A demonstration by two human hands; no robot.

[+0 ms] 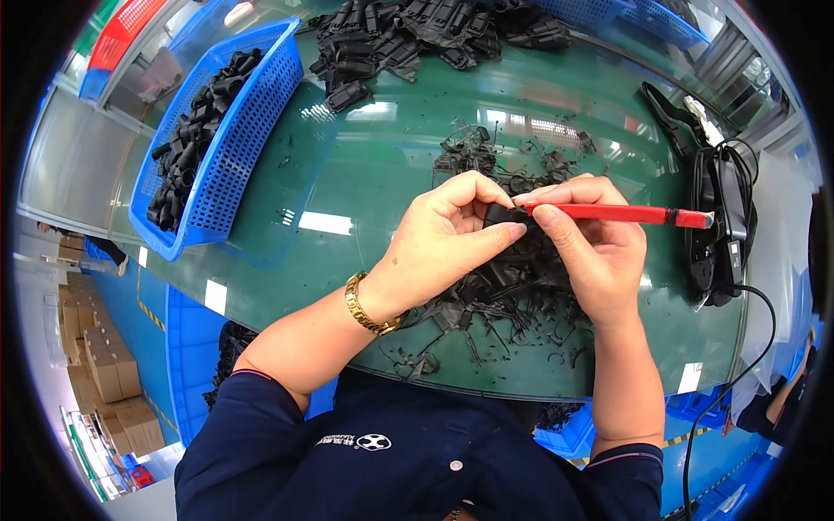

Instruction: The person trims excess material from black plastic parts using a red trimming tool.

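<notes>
While the left hand (pixel 443 239) pinches a small black plastic part (pixel 502 217) between thumb and fingertips, the right hand (pixel 591 247) grasps a red-handled trimming tool (pixel 621 214) whose tip meets that part, just above the pile of black shavings (pixel 512 304) on the green table (pixel 365 165). With the left thumb so close to the tip, a slip off the hard plastic would likely drive the tool into it. Loose trimmings under the part could also let it twist. Left of the part stands a blue basket (pixel 248 130) of similar pieces; beyond it, an unsorted heap (pixel 417 35).
</notes>
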